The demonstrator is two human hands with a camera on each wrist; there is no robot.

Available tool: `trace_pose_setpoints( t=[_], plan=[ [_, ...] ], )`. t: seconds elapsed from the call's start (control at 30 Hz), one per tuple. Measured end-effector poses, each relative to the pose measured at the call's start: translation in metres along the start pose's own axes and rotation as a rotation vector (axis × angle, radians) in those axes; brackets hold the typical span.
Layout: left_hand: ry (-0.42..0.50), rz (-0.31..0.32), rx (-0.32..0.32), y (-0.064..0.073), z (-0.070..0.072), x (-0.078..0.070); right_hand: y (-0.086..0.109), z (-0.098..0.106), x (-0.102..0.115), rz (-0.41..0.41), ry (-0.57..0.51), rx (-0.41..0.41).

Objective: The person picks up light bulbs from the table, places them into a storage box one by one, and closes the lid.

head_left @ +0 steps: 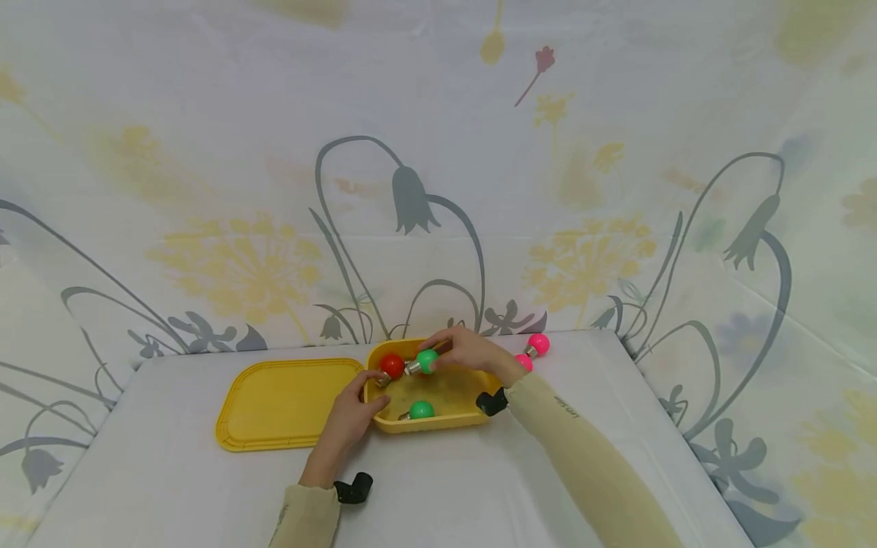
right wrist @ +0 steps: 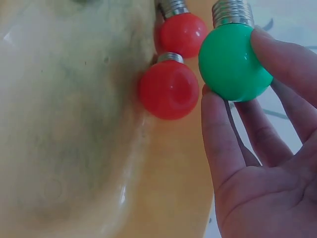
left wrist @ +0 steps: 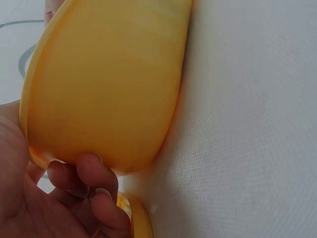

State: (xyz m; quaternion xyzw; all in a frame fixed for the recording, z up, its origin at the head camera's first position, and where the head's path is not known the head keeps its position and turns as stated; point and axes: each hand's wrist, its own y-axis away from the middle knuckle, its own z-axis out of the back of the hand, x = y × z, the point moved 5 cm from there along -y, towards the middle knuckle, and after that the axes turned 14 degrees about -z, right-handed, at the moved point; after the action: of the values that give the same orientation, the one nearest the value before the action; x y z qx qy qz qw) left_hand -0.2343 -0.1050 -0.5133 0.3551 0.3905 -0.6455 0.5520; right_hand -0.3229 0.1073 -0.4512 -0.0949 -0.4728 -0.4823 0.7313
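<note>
Item 1: glossy green spherical bulb (right wrist: 230, 67) with a bare silver screw base, ridged in thread; smooth, evenly coloured, small highlights on its globe. Place: in the right hand (head_left: 462, 348), over the container, pinched between thumb and fingertips, base clear of the fingers.

Item 2: yellow plastic container (head_left: 455, 390), oblong, round-cornered, floor darkly smudged. Place: between the hands; the left hand (head_left: 349, 412) grips its near-side end, fingers bent against the outer wall.

Item 3: two shiny red spherical bulbs (right wrist: 170, 91), silver threaded bases, in the container, just beside the pinched bulb.

Item 4: second green bulb (head_left: 422, 409), lying in the container between the hands.

Item 5: flat yellow rimmed tray (head_left: 291, 403), left of the left hand, on the white-covered worktop (head_left: 425, 487).

Item 6: bright pink bulbs (head_left: 539, 344), beyond the right wrist, one partly hidden.
</note>
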Motion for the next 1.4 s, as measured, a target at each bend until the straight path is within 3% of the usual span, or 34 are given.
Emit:
trace_pose_setpoints(
  t=[0.53, 0.97, 1.17, 1.4],
  plan=[
    [0.018, 0.007, 0.005, 0.0, -0.001, 0.0, -0.008, -0.014, -0.001, -0.026, 0.027, 0.013],
    [0.017, -0.025, 0.008, 0.0, 0.0, 0.0, -0.011, -0.021, 0.007, 0.006, 0.083, 0.042],
    [0.014, -0.031, 0.013, -0.001, 0.0, 0.0, -0.013, -0.026, 0.007, 0.023, 0.083, 0.086],
    [0.012, -0.013, 0.006, -0.001, -0.001, 0.001, -0.014, -0.034, 0.008, -0.003, 0.005, 0.164]
  ],
)
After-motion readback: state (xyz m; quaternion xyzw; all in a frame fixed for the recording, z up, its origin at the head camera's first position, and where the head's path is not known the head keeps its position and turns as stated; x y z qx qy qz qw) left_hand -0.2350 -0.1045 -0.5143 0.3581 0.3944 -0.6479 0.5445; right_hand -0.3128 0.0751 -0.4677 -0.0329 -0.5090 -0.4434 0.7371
